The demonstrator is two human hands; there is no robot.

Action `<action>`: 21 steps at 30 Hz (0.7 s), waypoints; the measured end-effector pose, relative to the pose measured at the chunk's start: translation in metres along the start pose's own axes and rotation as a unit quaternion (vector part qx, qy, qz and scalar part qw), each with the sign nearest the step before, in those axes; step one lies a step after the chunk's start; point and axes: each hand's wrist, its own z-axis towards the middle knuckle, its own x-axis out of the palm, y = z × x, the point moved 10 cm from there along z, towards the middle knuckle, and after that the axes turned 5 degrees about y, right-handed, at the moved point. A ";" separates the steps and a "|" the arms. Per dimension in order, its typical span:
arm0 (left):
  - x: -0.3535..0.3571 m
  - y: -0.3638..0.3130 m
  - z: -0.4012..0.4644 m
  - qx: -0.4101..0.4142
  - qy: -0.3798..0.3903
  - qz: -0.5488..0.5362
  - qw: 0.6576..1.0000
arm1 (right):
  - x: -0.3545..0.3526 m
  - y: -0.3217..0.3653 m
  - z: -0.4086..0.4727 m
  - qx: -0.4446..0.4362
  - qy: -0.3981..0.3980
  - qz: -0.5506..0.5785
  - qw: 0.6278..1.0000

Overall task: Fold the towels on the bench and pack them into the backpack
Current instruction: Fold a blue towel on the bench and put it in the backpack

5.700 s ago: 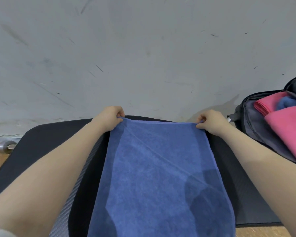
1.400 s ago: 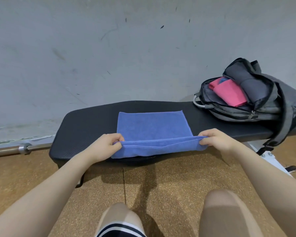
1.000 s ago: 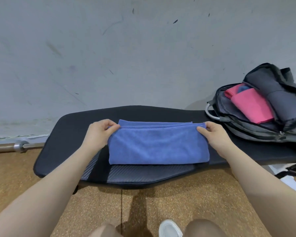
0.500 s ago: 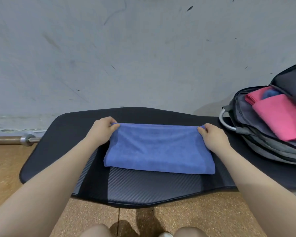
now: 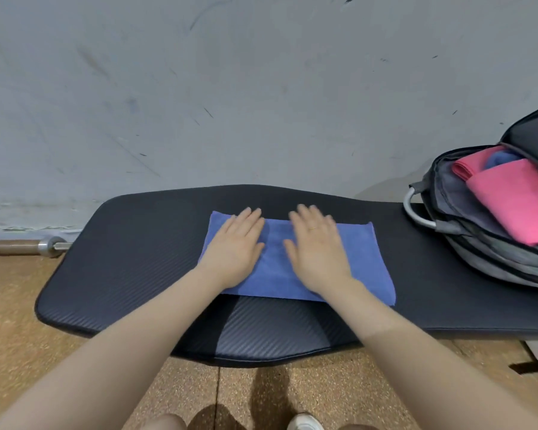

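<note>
A blue towel (image 5: 367, 262), folded into a wide strip, lies flat in the middle of the black padded bench (image 5: 131, 262). My left hand (image 5: 238, 246) and my right hand (image 5: 319, 249) rest palm-down on it side by side, fingers spread and gripping nothing. The grey backpack (image 5: 479, 252) lies unzipped on the bench's right end. Inside it I see folded pink towels (image 5: 519, 200) and a bit of another blue towel (image 5: 500, 158).
A scuffed grey wall (image 5: 261, 88) stands right behind the bench. A metal barbell end (image 5: 48, 245) lies on the floor at the left. Cork-coloured flooring (image 5: 13, 336) stretches in front, where my knees and a white shoe (image 5: 305, 423) show at the bottom edge.
I folded the blue towel's near edge over to the far edge, let go of its corners, and both hands moved inward to lie flat on its middle.
</note>
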 end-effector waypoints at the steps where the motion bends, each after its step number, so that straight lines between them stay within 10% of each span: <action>1: 0.015 0.007 -0.002 -0.026 0.063 -0.017 0.998 | 0.020 0.011 0.001 -0.002 0.062 0.005 0.998; 15: 0.006 0.027 -0.023 -0.090 0.035 -0.075 0.993 | 0.021 -0.126 -0.064 0.238 0.115 0.019 0.964; 18: -0.028 0.041 -0.048 -0.180 -0.117 -0.079 0.973 | 0.007 -0.125 -0.074 0.247 0.058 0.059 0.965; 21: -0.020 0.062 -0.073 -0.295 -0.034 -0.060 0.953 | -0.016 -0.124 -0.086 0.272 -0.002 0.039 0.962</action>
